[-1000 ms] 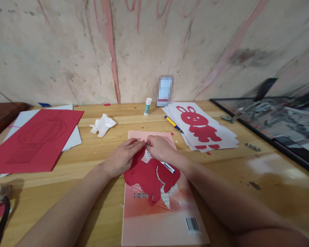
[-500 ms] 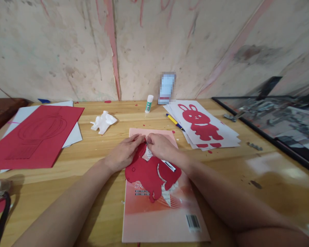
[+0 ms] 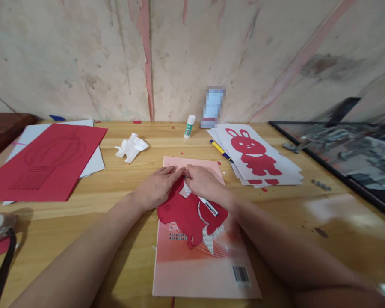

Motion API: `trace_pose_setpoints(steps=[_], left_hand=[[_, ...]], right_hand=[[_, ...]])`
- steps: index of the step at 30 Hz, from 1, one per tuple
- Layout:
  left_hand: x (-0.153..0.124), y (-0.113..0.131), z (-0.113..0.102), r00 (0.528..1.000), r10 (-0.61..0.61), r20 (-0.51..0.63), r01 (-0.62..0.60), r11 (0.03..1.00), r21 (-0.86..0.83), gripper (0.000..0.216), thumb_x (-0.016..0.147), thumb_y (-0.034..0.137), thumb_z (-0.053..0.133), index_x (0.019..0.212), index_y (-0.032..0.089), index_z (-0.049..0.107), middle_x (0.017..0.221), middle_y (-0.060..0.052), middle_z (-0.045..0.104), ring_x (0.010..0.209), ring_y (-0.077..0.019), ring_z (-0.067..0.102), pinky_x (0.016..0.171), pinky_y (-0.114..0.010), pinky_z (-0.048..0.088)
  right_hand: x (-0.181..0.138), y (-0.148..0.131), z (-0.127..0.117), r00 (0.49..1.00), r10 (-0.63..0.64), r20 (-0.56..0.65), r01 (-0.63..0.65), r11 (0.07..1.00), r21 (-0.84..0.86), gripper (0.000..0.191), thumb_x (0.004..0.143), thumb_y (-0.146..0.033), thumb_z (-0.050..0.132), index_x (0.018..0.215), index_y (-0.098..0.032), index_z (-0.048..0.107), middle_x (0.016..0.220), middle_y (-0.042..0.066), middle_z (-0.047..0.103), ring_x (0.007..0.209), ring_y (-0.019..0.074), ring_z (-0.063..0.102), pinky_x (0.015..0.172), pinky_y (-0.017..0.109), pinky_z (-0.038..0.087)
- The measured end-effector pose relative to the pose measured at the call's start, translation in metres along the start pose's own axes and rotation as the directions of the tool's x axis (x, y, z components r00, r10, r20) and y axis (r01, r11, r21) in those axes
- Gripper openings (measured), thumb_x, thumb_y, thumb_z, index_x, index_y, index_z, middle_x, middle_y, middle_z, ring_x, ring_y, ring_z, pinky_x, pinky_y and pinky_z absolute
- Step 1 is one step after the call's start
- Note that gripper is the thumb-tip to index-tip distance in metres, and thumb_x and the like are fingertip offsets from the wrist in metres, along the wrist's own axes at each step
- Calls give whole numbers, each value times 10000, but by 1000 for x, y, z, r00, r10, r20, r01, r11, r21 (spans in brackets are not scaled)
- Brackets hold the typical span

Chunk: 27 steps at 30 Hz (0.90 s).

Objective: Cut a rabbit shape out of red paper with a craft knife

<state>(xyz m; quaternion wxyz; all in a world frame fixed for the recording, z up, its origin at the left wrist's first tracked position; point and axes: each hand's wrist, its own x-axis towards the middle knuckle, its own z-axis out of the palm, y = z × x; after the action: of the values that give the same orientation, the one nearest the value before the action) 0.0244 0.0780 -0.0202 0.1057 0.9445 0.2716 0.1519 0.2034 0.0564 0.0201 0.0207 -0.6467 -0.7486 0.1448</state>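
Observation:
A red paper cut-out [image 3: 182, 214] with drawn circles and a curved slit lies on a pink book [image 3: 208, 273]. My left hand [image 3: 157, 186] rests on its upper left part, fingers stretched flat and pressing the paper down. My right hand [image 3: 200, 179] is closed around a slim craft knife [image 3: 211, 207], whose silver and black handle end sticks out below the palm. The knife's tip, close to my left fingertips at the top of the cut-out, is hidden by my fingers. Printed paper shows through the gaps in the red sheet.
Behind the book stand a glue stick [image 3: 189, 126] and a pixelated phone [image 3: 212, 107]. White sheets with a red rabbit [image 3: 256, 152] and a yellow pen [image 3: 220, 149] lie right; a crumpled tissue [image 3: 132, 147] and red lantern sheet [image 3: 51, 171] lie left. A black-framed mirror [image 3: 340, 167] borders the right.
The view has shifted slightly, so everything sits a little further right and mostly higher. Both hands stay at the top of the cut-out, with barely any movement against the paper.

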Motion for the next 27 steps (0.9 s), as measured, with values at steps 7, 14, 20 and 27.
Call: trace_pose_setpoints(steps=[7, 14, 20, 27], left_hand=[[2, 1, 0, 1000, 17, -15, -17, 1000, 15, 596, 838, 66, 402, 1419, 108, 278, 1318, -155, 500, 1237, -236, 459, 1048, -398, 378], [1, 5, 1, 999, 14, -48, -13, 1000, 14, 554, 864, 92, 421, 1404, 140, 306, 1282, -139, 530, 1195, -228, 492, 1028, -412, 398], [-3, 0, 9, 983, -19, -183, 10, 999, -52, 485, 885, 122, 435, 1365, 155, 375, 1284, -145, 545, 1188, -231, 521, 985, -405, 454], [-5, 1, 11, 951, 83, -298, -109, 991, -74, 503, 840, 55, 418, 1331, 162, 411, 1284, -149, 551, 1232, -239, 502, 976, -414, 470]], right_hand=[[-1, 1, 1, 1000, 17, 14, -18, 998, 60, 247, 794, -172, 443, 958, -162, 628, 899, 87, 687, 767, 188, 582, 599, 258, 315], [-3, -2, 0, 1000, 15, 7, -16, 994, 104, 215, 788, -147, 440, 901, -164, 623, 833, 72, 673, 707, 163, 553, 582, 250, 301], [-3, 2, -3, 999, 21, -26, -17, 988, 150, 139, 748, -106, 456, 773, -177, 573, 722, 36, 639, 664, 142, 538, 578, 240, 299], [-4, 3, -5, 1000, 25, 9, -26, 977, 213, 145, 764, -103, 457, 766, -181, 580, 617, 10, 609, 629, 137, 539, 600, 237, 310]])
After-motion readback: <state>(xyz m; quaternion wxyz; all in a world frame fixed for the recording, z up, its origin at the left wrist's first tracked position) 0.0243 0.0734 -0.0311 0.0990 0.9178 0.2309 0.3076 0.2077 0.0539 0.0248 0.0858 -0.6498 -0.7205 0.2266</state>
